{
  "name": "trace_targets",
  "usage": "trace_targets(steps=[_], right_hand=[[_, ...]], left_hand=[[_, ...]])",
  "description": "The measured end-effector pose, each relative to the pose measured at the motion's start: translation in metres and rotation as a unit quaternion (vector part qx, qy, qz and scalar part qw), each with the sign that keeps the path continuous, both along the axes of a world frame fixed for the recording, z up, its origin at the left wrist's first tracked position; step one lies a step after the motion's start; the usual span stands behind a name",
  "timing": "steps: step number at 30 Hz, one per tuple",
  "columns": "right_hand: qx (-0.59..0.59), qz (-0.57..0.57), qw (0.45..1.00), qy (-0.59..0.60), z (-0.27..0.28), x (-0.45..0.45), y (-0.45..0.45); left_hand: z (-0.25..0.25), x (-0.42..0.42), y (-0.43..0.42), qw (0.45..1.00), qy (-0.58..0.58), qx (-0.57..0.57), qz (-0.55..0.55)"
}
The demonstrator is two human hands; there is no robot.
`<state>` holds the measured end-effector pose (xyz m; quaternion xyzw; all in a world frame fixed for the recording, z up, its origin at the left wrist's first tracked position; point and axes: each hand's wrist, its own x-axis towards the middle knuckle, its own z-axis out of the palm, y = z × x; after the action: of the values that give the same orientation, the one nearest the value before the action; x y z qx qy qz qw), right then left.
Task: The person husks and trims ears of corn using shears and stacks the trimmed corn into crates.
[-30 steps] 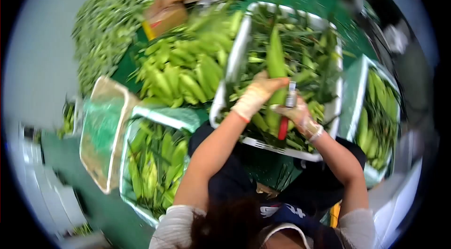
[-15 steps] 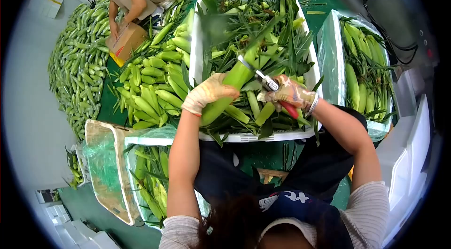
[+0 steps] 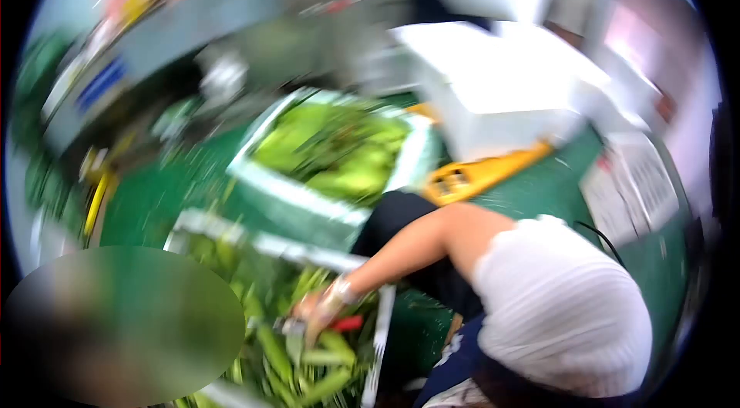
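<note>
Motion smears much of the view. My right hand (image 3: 321,311), in a patterned glove, is closed around pruning shears (image 3: 348,323), whose red handle sticks out below the palm. It is low over a white crate (image 3: 308,251) full of green husks, leaves and cut stalk ends (image 3: 277,354). My left hand does not show; a blurred oval patch covers the lower left, and the ear of corn it held earlier cannot be seen either.
Beyond the crate stands a plastic-lined crate (image 3: 266,175) of green corn ears (image 3: 351,177). Large white boxes (image 3: 493,84) are at the back right, beside a yellow pallet-jack-like frame (image 3: 489,173). A printed carton (image 3: 628,184) sits on the green floor (image 3: 166,192) at far right.
My view has swung to the right, so the crate now appears lower left. The shears have dropped from beside the corn ear to low over the husks. My left hand has left view.
</note>
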<state>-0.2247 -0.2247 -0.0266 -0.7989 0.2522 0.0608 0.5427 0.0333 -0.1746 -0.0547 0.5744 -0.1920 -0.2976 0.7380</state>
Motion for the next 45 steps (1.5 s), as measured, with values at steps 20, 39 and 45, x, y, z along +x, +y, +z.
trace_targets(steps=[20, 39, 45], right_hand=[[-0.037, -0.089, 0.993, 0.069, 0.003, -0.088, 0.025], [0.063, -0.021, 0.998, -0.017, -0.019, -0.062, 0.025], [-0.016, 0.027, 0.999, -0.021, -0.044, -0.058, 0.023]], left_hand=[[-0.053, -0.086, 0.098, 0.935, -0.269, 0.216, -0.079], [-0.096, -0.239, 0.536, 0.572, -0.151, 0.796, 0.132], [-0.092, -0.237, 0.544, 0.604, -0.153, 0.766, 0.157]])
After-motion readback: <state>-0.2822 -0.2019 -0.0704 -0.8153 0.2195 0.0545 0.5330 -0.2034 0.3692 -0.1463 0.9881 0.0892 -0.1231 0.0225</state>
